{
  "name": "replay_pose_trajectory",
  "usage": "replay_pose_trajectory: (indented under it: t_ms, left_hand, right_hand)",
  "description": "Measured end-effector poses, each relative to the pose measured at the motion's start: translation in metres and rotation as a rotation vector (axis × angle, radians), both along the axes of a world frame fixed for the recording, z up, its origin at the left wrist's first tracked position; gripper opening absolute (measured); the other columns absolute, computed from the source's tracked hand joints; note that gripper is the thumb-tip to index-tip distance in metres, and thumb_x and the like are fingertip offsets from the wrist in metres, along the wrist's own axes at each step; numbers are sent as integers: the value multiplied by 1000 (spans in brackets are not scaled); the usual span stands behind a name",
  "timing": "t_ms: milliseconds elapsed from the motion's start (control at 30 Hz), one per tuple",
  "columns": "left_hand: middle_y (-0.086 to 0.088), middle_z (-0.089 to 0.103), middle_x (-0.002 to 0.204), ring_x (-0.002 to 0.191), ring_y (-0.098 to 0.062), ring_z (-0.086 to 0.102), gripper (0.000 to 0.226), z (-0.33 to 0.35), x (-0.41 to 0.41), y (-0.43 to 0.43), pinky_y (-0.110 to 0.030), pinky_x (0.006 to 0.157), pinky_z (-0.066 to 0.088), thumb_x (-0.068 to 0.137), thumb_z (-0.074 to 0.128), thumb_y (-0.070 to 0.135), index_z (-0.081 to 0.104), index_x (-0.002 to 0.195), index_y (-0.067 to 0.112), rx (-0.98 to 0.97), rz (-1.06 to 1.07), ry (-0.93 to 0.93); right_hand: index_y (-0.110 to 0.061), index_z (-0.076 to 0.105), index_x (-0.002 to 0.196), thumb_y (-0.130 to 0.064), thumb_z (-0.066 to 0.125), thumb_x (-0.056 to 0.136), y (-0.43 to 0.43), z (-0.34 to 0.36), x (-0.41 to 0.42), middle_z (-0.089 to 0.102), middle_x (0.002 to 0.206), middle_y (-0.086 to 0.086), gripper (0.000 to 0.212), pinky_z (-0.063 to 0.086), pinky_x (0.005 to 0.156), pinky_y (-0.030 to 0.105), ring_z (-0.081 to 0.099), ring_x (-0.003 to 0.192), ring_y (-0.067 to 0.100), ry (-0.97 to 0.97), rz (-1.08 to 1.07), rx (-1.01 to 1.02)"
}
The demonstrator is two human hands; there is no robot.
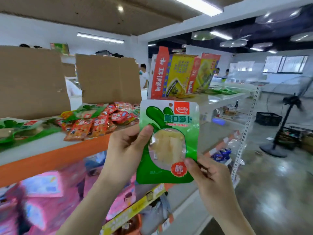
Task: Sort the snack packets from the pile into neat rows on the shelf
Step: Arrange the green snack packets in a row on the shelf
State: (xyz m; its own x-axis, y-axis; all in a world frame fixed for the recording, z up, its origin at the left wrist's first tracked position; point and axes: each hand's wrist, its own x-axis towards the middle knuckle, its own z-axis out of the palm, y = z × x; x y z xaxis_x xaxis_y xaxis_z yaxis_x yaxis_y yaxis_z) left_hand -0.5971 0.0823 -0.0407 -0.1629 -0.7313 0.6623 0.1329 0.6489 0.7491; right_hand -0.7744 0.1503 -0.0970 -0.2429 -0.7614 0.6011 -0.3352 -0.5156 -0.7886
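A: So, where do we have the packet?

B: We hold the green packet (167, 141) upright in the air, in front of the orange front edge of the shelf (50, 158), just right of the red pile (94, 122). Our left hand (125, 148) grips its left side, thumb on the front. Our right hand (208, 177) pinches the lower right corner.

A: What room do we see on the shelf?

B: A bare white strip runs between the red pile and the orange edge. Cardboard (108, 78) stands upright close behind the pile, and a green heap (17, 129) lies at the far left. On the right, the floor (279, 192) lies open as far as the fan (292, 101) and a black crate (268, 119).

A: And what can't we make out?

B: The packet covers the pile's right end, and our left fingers are hidden behind it. The green heap is cut off by the frame's left side. The lower shelves (42, 192) are a pink blur, and we cannot tell what lies there.
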Motion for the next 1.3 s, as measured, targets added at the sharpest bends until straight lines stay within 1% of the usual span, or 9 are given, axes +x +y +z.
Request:
replay_pose_trajectory:
  t_ms: [100,233,400,600,733,867,1000,1200,1300]
  left_hand:
    - [-2,60,59,56,-8,49,33,-5,-40,4,-20,51,37,92,59,24,68,71,1,5,-59,-7]
    - [-25,69,82,70,-21,60,30,-12,-85,5,-45,60,51,94,61,29,74,84,3,74,-112,-11]
    - [-32,60,75,64,-20,54,42,-21,-119,-8,-40,56,43,96,61,35,69,78,-2,59,-112,-33]
    - [11,66,62,57,1,57,29,-29,-161,-23,-13,53,43,93,55,18,71,70,17,77,-164,-51]
    - [-17,68,72,64,-16,58,33,-30,-197,-42,-33,55,45,93,56,27,72,78,4,78,-207,-37]
    - [-4,63,63,57,-12,55,32,-29,-236,-64,-27,50,42,97,56,19,67,73,1,110,-240,-27]
    - [-22,68,81,72,-41,62,35,-28,-266,-88,-51,58,49,97,57,27,70,89,-5,83,-313,1]
    - [-25,67,84,76,-43,62,39,-29,-306,-124,-55,63,50,94,58,32,69,90,-5,64,-372,-3]
    - [-24,65,78,65,-30,57,38,-32,-328,-138,-46,57,45,92,57,31,69,86,-5,5,-373,-6]
  right_hand:
    - [-24,73,93,-77,59,73,9,-3,-35,66,72,17,58,39,60,31,54,64,16,-66,-19,28]
    - [-33,76,86,-49,61,83,18,-8,-70,69,72,15,22,42,63,35,57,64,18,-125,-40,83]
    - [-31,76,85,-52,60,83,13,-12,-104,68,73,18,26,45,63,40,58,64,23,-139,-64,109]
    - [-3,67,80,-71,58,77,2,-22,-139,63,65,15,68,40,50,42,55,61,38,-55,-192,80]
    - [-5,59,62,-46,61,89,-5,-16,-166,52,48,0,50,27,45,26,41,46,10,-18,-307,100]
    - [-7,58,60,-37,58,91,-17,-13,-196,49,49,5,43,24,47,27,37,47,12,36,-421,131]
    - [-9,52,55,-34,56,87,-34,-9,-222,43,46,-7,41,21,45,17,36,46,7,76,-507,141]
    - [-2,54,58,-26,63,94,-50,-7,-253,40,47,-5,44,20,45,17,33,47,5,122,-552,107]
    - [-2,56,59,-31,62,93,-55,-7,-267,41,48,-1,45,22,46,15,33,48,4,115,-566,92]
